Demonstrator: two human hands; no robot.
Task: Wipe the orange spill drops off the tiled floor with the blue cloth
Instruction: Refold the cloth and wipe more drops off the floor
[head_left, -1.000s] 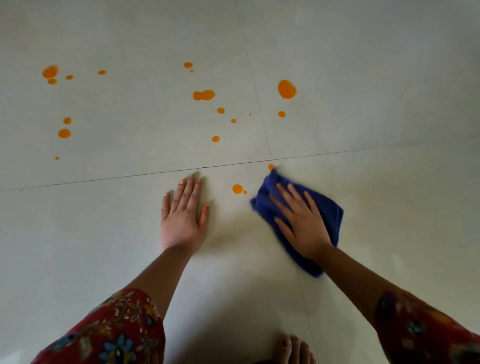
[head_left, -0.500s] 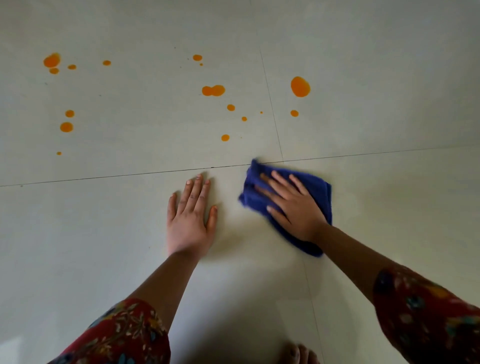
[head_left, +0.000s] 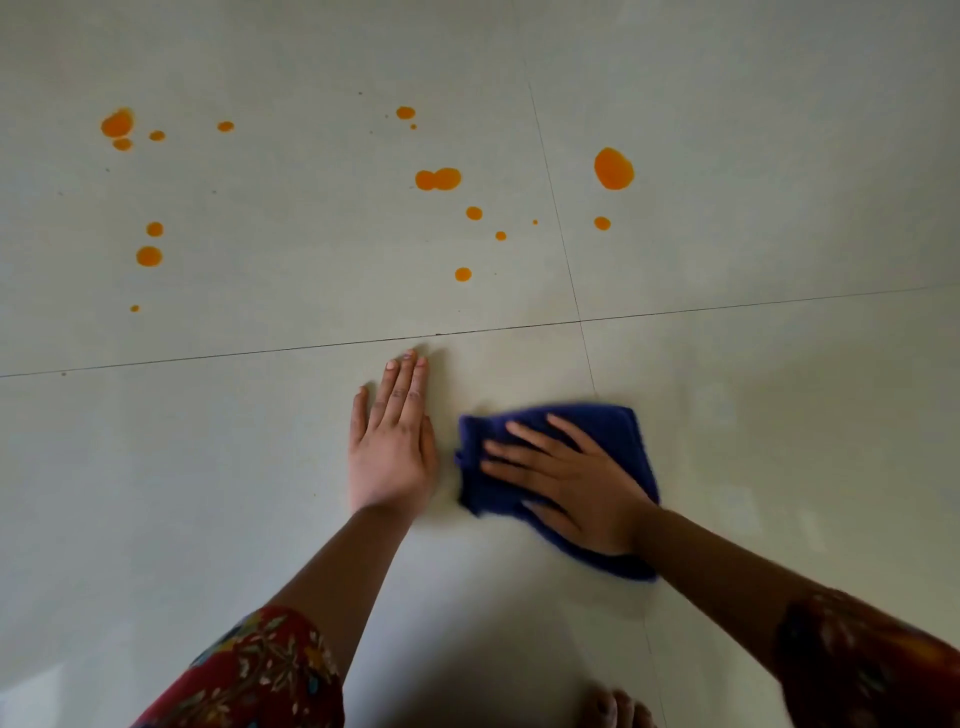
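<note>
Wiping short of the orange spill drops (head_left: 438, 179)
Presses blue cloth (head_left: 618, 428) flat to tiled floor (head_left: 779, 415) under open right hand (head_left: 566, 478); braces with open left hand (head_left: 389, 447) at nine o'clock. Probably needs a push toward eleven o'clock, across the grout line (head_left: 311, 347), for the nearest drop (head_left: 463, 274).

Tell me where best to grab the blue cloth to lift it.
The blue cloth lies flat under the spread right hand. Probably pinch its bunched left edge, just beyond the fingertips, coming from above and the left: that fold stands proud, the rest is pressed flat.
</note>
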